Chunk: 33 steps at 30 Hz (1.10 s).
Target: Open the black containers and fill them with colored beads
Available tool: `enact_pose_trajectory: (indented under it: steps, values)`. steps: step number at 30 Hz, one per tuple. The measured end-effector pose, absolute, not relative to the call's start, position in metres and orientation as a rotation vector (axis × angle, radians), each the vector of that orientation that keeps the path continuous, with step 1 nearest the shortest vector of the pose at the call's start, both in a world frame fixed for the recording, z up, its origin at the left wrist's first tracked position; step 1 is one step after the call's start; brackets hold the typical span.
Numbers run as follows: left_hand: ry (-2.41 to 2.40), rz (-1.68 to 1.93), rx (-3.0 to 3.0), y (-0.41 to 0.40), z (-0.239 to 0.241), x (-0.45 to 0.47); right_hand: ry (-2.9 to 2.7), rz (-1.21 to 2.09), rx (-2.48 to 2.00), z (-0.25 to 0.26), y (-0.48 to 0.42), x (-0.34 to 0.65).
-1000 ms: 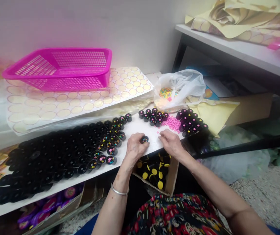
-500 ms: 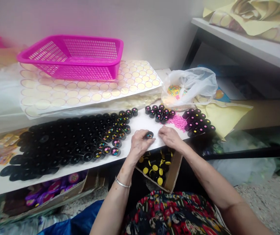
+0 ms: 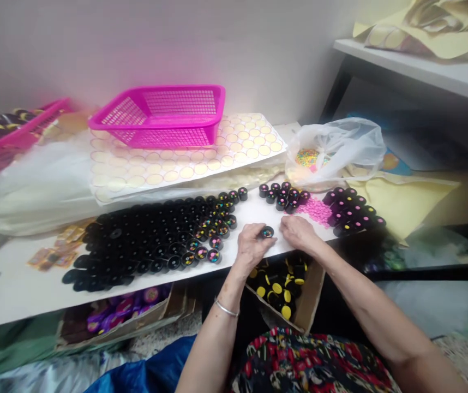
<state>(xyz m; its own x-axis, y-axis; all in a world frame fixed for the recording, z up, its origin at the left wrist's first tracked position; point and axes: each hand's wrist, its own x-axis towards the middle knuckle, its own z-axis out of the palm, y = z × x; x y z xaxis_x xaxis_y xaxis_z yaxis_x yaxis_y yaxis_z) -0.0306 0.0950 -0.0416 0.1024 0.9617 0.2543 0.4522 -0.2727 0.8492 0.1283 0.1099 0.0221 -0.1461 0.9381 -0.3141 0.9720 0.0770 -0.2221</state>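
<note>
My left hand (image 3: 253, 244) pinches a small black round cup (image 3: 267, 232) between thumb and fingers, with tiny coloured bits inside it. Just right of that cup, my right hand (image 3: 297, 232) is closed with its fingertips together, low over the white table; what they hold, if anything, is hidden. Behind my right hand lies a pile of pink flat pieces (image 3: 318, 210). A cluster of black pieces with pink and yellow tops (image 3: 354, 210) stands to its right, and a smaller cluster (image 3: 285, 195) behind. Left of my left hand, many open black cups (image 3: 148, 234) stand packed together.
A pink basket (image 3: 160, 136) sits on a sheet of round stickers (image 3: 254, 131) at the back. A clear plastic bag (image 3: 352, 147) holds colourful beads. Below the table edge is a carton (image 3: 316, 295) of black pieces with yellow lids, and another box (image 3: 164, 314) with purple items.
My view has swung left and up, so everything appears farther right, with more of the left table showing. Both hands keep nearly the same pose, the left one still on the cup.
</note>
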Motion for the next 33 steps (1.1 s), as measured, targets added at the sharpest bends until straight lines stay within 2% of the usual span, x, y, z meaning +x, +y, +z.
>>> enact_pose_trajectory:
  steps: [17,25,29,33]
  values:
    - [1.364,1.106,1.837,0.095,-0.038,-0.032,2.348,-0.512,1.883,0.020,0.105,0.134]
    - [1.358,1.070,1.861,0.096,-0.036,-0.033,2.493,-0.604,2.032,0.008,0.097,0.143]
    - [1.388,1.072,1.818,0.096,-0.037,-0.032,2.634,-0.524,2.041,0.002,0.087,0.142]
    - [1.387,1.089,1.802,0.094,-0.036,-0.030,2.834,-0.694,2.176,0.001,0.085,0.136]
